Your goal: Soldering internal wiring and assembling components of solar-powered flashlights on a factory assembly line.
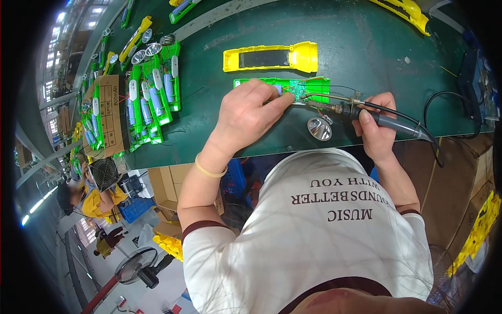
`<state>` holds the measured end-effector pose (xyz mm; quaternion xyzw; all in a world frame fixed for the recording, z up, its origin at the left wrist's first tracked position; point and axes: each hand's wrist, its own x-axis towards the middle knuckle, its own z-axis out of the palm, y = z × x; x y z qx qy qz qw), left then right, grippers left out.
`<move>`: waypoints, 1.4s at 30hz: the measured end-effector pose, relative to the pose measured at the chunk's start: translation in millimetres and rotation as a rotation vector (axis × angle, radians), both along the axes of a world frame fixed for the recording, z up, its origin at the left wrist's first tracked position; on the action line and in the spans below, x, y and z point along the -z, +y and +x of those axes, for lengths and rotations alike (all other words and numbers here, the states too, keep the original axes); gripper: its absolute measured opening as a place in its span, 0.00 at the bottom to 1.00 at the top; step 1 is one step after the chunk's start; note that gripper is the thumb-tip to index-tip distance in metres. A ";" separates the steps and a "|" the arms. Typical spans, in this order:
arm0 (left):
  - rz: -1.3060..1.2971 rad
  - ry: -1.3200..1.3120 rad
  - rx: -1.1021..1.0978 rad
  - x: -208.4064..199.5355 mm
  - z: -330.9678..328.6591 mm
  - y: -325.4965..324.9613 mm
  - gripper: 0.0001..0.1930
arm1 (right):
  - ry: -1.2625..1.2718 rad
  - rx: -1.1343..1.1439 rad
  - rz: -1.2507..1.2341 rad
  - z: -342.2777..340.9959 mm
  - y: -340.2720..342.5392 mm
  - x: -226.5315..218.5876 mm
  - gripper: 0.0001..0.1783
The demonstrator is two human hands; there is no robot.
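My right hand grips a soldering iron with a metal feed tube along it. Its tip points left at a small green circuit board inside a green flashlight shell half. My left hand lies over the shell's left part, thumb and fingers pinched close beside the board. What they pinch is hidden. Thin red and dark wires run from the board. Just below the iron's tip, a round silver reflector rests near the table edge. Beyond the shell lies a yellow shell half with a dark panel.
Several green shell halves with batteries and reflectors lie at left, by a cardboard piece. A dark blue box-shaped device with a black cable sits at right. Another yellow shell part lies far right. A person in yellow is at lower left.
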<state>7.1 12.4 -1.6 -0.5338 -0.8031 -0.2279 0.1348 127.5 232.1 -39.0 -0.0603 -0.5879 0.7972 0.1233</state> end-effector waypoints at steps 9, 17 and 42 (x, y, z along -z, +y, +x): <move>-0.070 0.008 -0.010 -2.9 0.8 1.7 0.10 | 0.020 0.014 0.124 -1.2 -0.3 6.9 0.14; -0.110 0.023 0.040 -4.8 -2.8 -0.1 0.10 | -0.028 0.005 -0.001 0.5 -4.1 -1.4 0.12; 0.052 -0.124 -0.040 -4.3 3.3 59.3 0.10 | 0.380 0.076 -0.358 -53.0 26.6 -32.7 0.22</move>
